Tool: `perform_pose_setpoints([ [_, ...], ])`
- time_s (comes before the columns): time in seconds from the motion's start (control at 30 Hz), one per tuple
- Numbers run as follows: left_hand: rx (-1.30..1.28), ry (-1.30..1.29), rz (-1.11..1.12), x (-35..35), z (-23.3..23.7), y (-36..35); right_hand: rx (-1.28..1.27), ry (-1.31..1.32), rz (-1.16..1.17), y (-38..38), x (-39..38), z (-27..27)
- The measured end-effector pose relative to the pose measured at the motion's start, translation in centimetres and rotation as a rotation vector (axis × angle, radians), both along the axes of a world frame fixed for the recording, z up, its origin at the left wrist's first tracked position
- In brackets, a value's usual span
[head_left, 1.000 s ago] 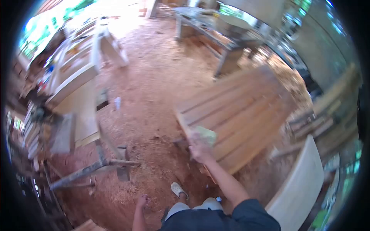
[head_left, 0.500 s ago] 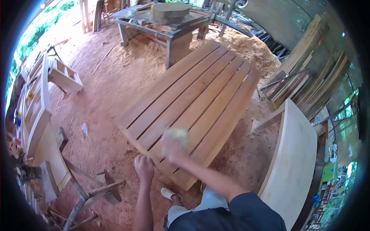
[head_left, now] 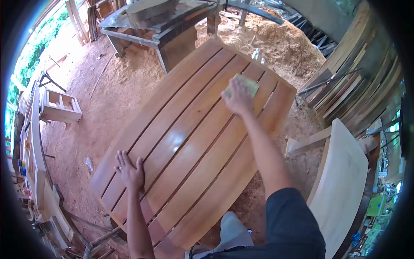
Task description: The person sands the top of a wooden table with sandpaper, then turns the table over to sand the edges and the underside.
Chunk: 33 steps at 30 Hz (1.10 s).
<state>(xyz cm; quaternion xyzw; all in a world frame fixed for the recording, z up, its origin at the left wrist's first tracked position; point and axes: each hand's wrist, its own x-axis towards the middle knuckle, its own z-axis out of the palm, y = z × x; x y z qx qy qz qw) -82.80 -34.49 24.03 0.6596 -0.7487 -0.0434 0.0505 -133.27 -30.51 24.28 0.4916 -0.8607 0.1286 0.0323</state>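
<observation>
A slatted wooden tabletop [head_left: 185,142] with dark gaps between its boards spreads out before me. Near its left edge, my left hand [head_left: 130,172] rests on the boards with its fingers stretched and nothing in it. Towards the far right end, my right hand [head_left: 239,98] presses a yellow-green sheet of sandpaper [head_left: 251,85] against the wood. Part of the sheet sticks out past the fingers; the rest is hidden under the hand.
A dusty workbench [head_left: 157,32] stands beyond the tabletop, near a sawdust heap [head_left: 276,36]. Stacked planks [head_left: 345,88] lean at the right, above a pale curved board [head_left: 340,172]. A small wooden frame [head_left: 61,106] and long furniture parts [head_left: 38,159] are at the left.
My right hand has slid the sandpaper away from me to the far end. My left hand has moved from the near edge onto the top. The view has shifted.
</observation>
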Motion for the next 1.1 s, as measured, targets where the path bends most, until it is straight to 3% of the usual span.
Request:
perform_pose_setpoints([
  [0.07, 0.006, 0.004, -0.014, 0.5, -0.5, -0.1, 0.049, 0.020, -0.094, -2.1, -7.1, 1.0],
  [0.17, 0.004, -0.019, -0.025, 0.9, -0.6, 0.1, 0.013, 0.033, -0.161, -4.0, -11.2, 0.4],
  [0.27, -0.015, -0.022, -0.030, 1.2, -0.9, 0.0, 0.074, 0.006, 0.122, -1.5, -7.6, 0.8],
  [0.37, -0.019, 0.000, -0.033, 0.8, -0.5, 0.1, 0.060, -0.020, 0.005, -4.6, -13.5, 1.1],
  [0.47, -0.017, -0.033, -0.030, 1.2, -0.4, 0.1, -0.022, 0.171, 0.016, -11.2, -15.1, -4.0],
  [0.57, 0.002, -0.001, -0.016, 0.4, 0.1, 0.1, -0.044, -0.004, 0.394, -8.6, -0.8, -0.4],
  [0.6, 0.004, 0.003, -0.015, 0.3, 0.1, 0.0, -0.078, -0.004, 0.544, -7.8, 2.0, -0.7],
  [0.63, 0.011, -0.002, -0.012, 0.7, 0.2, 0.1, -0.076, -0.006, 0.550, -8.5, 1.6, -0.4],
  [0.7, 0.016, 0.022, -0.023, 0.5, 0.8, 0.2, -0.057, -0.023, 0.558, -9.5, -2.2, -0.1],
  [0.83, -0.045, 0.022, -0.056, 0.8, 0.0, 0.2, -0.144, 0.083, 0.243, -18.5, -15.6, -1.6],
  [0.93, -0.008, 0.021, -0.029, 0.1, 0.8, 0.2, -0.110, 0.068, 0.262, -22.7, -10.4, -0.4],
  [0.97, -0.011, 0.020, -0.037, 0.3, 1.0, 0.1, -0.012, -0.294, 0.348, -22.8, -5.3, 0.4],
  [1.0, -0.013, 0.021, -0.041, 0.3, 1.0, 0.0, -0.102, -0.282, 0.474, -20.6, 1.3, 2.4],
  [1.03, -0.012, 0.023, -0.039, 0.2, 0.9, 0.3, -0.236, -0.133, 0.675, -20.0, 5.9, -1.1],
  [1.07, -0.005, 0.031, -0.037, 0.0, 1.2, 0.3, 0.088, 0.078, 0.743, -18.2, 11.2, -0.4],
  [1.1, -0.002, 0.028, -0.032, 0.3, 1.2, 0.5, -0.048, 0.029, 0.825, -17.9, 12.6, -0.9],
])
